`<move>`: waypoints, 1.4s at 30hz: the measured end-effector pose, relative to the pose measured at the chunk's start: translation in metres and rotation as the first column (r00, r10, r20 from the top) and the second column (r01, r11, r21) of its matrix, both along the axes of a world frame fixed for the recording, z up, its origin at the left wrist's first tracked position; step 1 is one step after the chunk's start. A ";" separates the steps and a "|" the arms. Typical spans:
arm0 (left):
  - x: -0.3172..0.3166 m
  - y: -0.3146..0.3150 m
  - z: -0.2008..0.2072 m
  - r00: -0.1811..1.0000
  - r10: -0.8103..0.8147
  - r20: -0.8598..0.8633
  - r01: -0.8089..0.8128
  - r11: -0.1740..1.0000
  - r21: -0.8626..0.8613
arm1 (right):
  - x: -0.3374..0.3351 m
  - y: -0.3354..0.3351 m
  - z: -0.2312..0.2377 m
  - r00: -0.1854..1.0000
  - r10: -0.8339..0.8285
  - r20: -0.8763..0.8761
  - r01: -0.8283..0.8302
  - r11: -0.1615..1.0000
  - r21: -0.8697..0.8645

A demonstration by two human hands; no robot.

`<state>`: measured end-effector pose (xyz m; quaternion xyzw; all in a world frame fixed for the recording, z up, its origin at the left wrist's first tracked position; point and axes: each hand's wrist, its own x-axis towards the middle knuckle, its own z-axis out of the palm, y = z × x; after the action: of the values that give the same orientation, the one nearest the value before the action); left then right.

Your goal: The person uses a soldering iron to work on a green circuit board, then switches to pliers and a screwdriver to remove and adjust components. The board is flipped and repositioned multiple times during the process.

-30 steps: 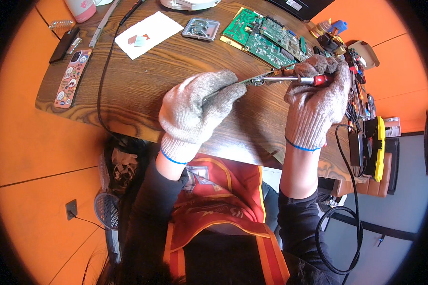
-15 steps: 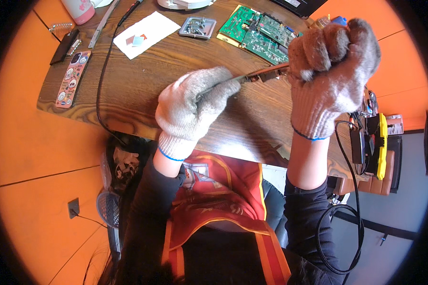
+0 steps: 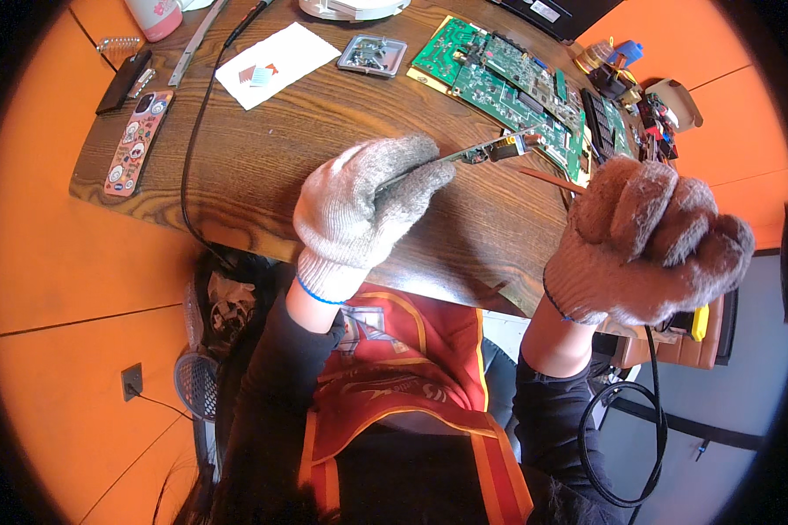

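Note:
My left hand (image 3: 363, 206), in a white knit glove, pinches one end of a small circuit board (image 3: 497, 149). The board is held nearly edge-on above the table, with dark components and a yellow-marked block near its far end. To the right, my right hand (image 3: 652, 236) is closed in a soiled grey-white glove. A thin reddish-brown pointed tool (image 3: 550, 178) sticks out of that fist toward the board; its grip end is hidden, and its exact kind I cannot make out. The tool's tip sits just below the board, seemingly apart from it.
Large green circuit boards (image 3: 508, 83) lie behind my hands on the wooden table (image 3: 263, 166). Farther left are a small tray of metal parts (image 3: 372, 56), white paper (image 3: 276, 66), a black cable (image 3: 186, 157) and a stickered phone (image 3: 137, 144). A black cord (image 3: 584, 437) loops at lower right.
My right hand has pulled away from the circuit board, to the right and toward me, uncovering the board's far end and the tool. My left hand has barely shifted and keeps its hold.

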<state>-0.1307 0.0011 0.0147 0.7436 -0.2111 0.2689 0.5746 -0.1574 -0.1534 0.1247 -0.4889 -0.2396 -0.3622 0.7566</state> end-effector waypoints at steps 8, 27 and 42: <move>0.000 0.001 0.003 0.999 -0.029 0.020 0.029 0.999 0.017 | 0.013 -0.002 -0.010 0.958 0.282 0.058 -0.264 0.940 -0.215; 0.000 -0.003 0.001 0.999 0.054 -0.003 -0.054 0.998 0.021 | 0.042 0.017 -0.005 0.968 -0.177 -0.176 0.220 0.938 0.267; 0.011 0.020 0.009 0.974 -0.170 -0.147 0.125 0.953 -0.278 | 0.009 -0.054 0.000 0.926 -0.360 -0.110 0.220 0.755 -0.617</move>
<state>-0.1201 0.0210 0.0237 0.6617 -0.1785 0.1869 0.7038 -0.1488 -0.2070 0.1249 -0.7695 -0.1756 -0.3252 0.5209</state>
